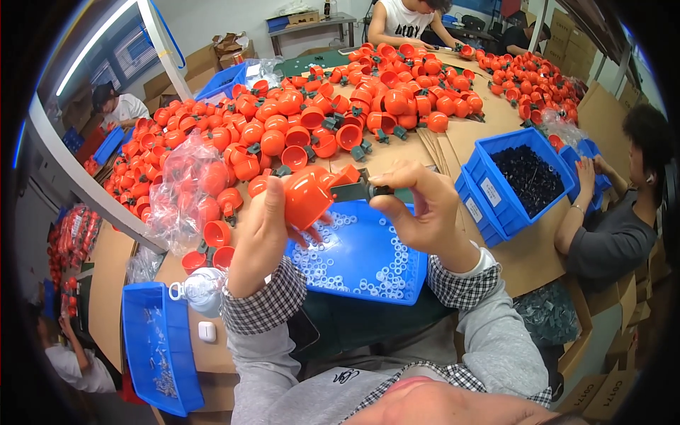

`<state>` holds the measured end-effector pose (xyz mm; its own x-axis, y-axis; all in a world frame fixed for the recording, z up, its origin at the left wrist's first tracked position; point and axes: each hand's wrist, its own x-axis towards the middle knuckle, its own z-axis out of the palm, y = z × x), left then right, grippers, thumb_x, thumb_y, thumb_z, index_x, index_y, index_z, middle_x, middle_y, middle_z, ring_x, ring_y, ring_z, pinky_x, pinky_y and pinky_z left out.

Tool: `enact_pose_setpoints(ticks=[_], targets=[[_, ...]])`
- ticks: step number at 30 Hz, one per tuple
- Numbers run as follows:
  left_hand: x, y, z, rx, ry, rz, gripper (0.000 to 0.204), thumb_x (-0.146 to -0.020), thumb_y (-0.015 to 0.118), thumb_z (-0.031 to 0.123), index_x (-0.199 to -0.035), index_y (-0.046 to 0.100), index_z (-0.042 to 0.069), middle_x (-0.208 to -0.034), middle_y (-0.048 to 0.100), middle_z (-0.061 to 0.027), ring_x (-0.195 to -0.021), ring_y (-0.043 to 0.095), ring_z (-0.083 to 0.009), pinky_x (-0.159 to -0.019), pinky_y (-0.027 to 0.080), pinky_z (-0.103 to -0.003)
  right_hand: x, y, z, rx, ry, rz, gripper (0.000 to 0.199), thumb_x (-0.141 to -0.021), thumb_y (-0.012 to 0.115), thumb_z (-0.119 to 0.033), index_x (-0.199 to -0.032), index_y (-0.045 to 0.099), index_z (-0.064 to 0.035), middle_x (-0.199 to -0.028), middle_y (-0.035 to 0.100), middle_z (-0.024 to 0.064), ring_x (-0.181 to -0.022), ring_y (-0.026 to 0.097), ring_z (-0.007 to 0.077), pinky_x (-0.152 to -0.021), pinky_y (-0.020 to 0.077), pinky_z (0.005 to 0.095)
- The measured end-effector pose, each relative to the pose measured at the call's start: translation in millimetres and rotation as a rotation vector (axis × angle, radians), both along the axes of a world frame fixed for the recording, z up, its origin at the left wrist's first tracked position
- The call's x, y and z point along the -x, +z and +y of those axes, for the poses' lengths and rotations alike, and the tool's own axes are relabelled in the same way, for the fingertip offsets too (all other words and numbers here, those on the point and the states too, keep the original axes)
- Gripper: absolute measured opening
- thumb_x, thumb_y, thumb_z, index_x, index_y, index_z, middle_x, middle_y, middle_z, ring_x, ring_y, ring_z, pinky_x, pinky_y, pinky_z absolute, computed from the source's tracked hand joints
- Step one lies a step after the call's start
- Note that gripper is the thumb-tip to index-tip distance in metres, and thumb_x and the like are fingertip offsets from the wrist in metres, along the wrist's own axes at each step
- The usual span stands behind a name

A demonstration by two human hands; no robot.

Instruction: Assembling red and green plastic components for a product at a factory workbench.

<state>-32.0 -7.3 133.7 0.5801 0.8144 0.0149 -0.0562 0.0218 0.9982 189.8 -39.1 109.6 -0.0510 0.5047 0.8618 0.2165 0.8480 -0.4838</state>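
Observation:
My left hand [256, 237] is closed around a glossy orange-red plastic cup [306, 198], whose narrow stem points right. At the end of that stem, my right hand [425, 205] pinches a small black fitting [380, 190] between thumb and forefinger. A dark piece lies between stem and fitting; whether they are joined, I cannot tell. Below both hands sits a shallow blue tray [358, 244] with many small white rings [312, 265] scattered along its sides.
A big heap of orange-red cups [276, 120] covers the far table, with a clear plastic bag [188, 184] on its left. Blue bins [489, 202] at right hold small black parts. At left stand another blue bin [138, 340], a clear bottle [204, 294] and a white case [207, 331]. Co-workers sit around.

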Motion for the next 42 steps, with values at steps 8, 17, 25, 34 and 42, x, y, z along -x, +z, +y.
enact_pose_setpoints(ticks=[8,17,25,34,42], targets=[[-3,6,-7,-0.868,-0.102,-0.113,0.041,-0.080,0.065,0.012,-0.115,0.050,-0.004,-0.136,0.036,-0.0199,-0.129,0.034,-0.0286,-0.106,0.027,-0.041,-8,11,0,0.523,0.343,0.334,0.018,-0.081,0.068,-0.008,-0.089,0.058,0.0036,-0.077,0.062,0.0062,-0.069,0.059,0.0082,-0.061,0.0472,0.0216],[3,-3,-1,0.005,-0.090,0.019,0.052,-0.096,0.034,0.039,-0.122,0.045,-0.005,-0.099,0.063,-0.0146,-0.070,0.063,-0.0154,-0.053,0.050,-0.026,3,-4,4,-0.086,-0.014,0.038,0.019,-0.077,0.072,-0.009,-0.084,0.059,0.0025,-0.072,0.061,0.0069,-0.061,0.056,0.0111,-0.060,0.0454,0.0236],[2,8,-3,-1.035,-0.202,-0.088,0.042,-0.086,0.059,0.013,-0.124,0.046,-0.001,-0.138,0.034,-0.0207,-0.126,0.039,-0.0309,-0.099,0.038,-0.045,-11,6,6,0.518,0.423,0.464,0.014,-0.085,0.064,-0.010,-0.084,0.054,0.0001,-0.070,0.059,0.0020,-0.066,0.055,0.0061,-0.056,0.0431,0.0201],[-8,-5,-7,-0.193,0.011,-0.024,0.045,-0.093,0.049,0.033,-0.122,0.042,-0.001,-0.101,0.059,-0.0125,-0.077,0.063,-0.0150,-0.054,0.050,-0.021,4,-5,2,0.022,-0.048,0.097,0.015,-0.082,0.067,-0.009,-0.086,0.058,0.0023,-0.074,0.061,0.0041,-0.065,0.056,0.0087,-0.062,0.0460,0.0219],[-11,2,-8,-0.638,0.047,-0.394,0.050,-0.090,0.051,0.030,-0.125,0.033,0.000,-0.131,0.039,-0.0256,-0.120,0.046,-0.0301,-0.095,0.043,-0.040,-6,5,1,0.472,0.353,0.446,0.014,-0.083,0.066,-0.007,-0.087,0.055,0.0010,-0.073,0.061,0.0034,-0.066,0.057,0.0092,-0.064,0.0478,0.0231]])
